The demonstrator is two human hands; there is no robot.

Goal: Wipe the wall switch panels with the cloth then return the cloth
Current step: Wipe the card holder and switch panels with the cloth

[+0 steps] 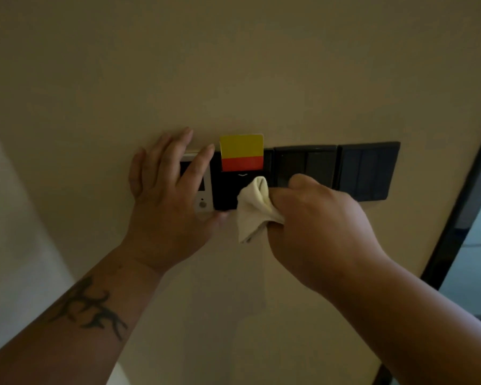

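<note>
A row of wall panels runs across the beige wall: a white control panel (203, 202) at the left, a black card-holder panel (225, 190) with a yellow and red card (241, 152) standing in it, then two black switch panels (306, 165) (368, 170). My right hand (317, 226) grips a pale yellow cloth (254, 207) and presses it against the lower right of the card-holder panel. My left hand (167, 195) lies flat with spread fingers over the white panel, covering most of it, thumb below it.
A dark door frame (461, 207) slants down the right side, close to the rightmost switch panel. A lighter wall surface (11, 232) meets the beige wall at the left.
</note>
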